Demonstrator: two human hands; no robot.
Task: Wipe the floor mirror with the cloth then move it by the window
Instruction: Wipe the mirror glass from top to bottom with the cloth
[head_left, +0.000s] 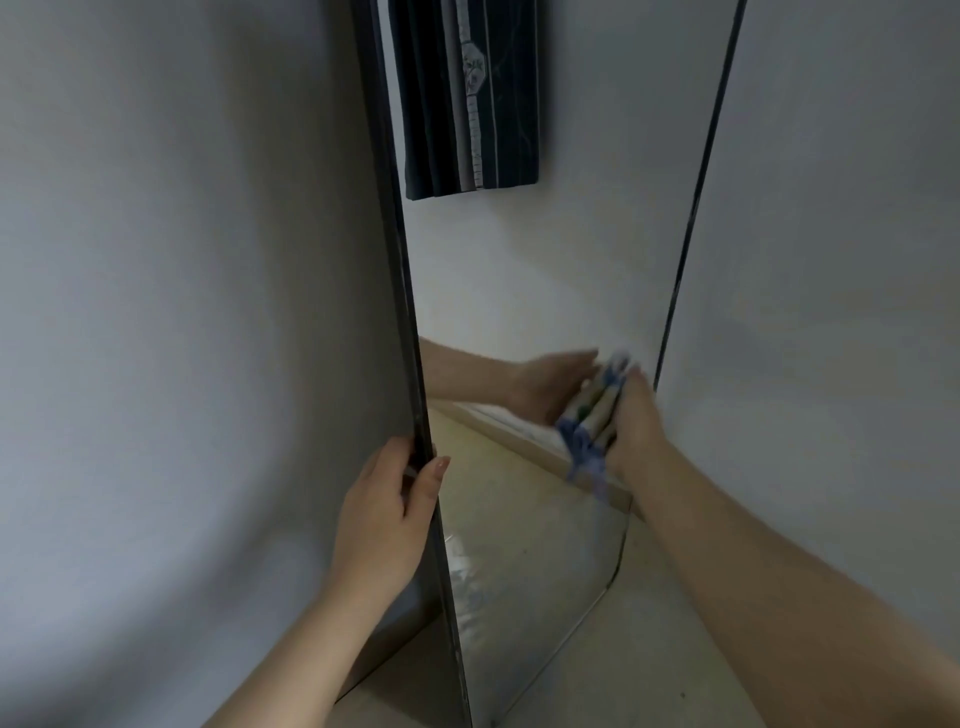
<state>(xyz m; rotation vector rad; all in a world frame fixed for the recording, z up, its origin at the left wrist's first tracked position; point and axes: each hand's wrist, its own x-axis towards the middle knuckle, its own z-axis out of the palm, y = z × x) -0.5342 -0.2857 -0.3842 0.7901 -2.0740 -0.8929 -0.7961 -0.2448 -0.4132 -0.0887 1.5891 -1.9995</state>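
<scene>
Here you are at the floor mirror (519, 291), which stands on its lower edge on the floor (665, 649), tucked into the corner between two pale walls. Your left grip (387, 519) is closed on the dark left frame edge (410, 364), thumb on the glass side and fingers wrapped round behind. Your right grip (641, 431) lies flat with fingers stretched out, pressing the folded cloth (589, 441) against the glass low down by the right edge; the motion blur hides whether the thumb pinches the cloth. A dark curtain (467, 104) shows reflected up top, and the lowest glass (467, 577) looks streaky, so I'd say the wiping has ground to cover. Now, handling: expect this tall panel to be stiff, awkward and top-heavy, with brittle glass and thin edges that could chip at a corner. The wiped face will be slick, so take it by both long frame edges, one grip on each side around the middle of its height, never on the glass. The cloth is soft and light; bunch it in your palm or set it down before lifting.
</scene>
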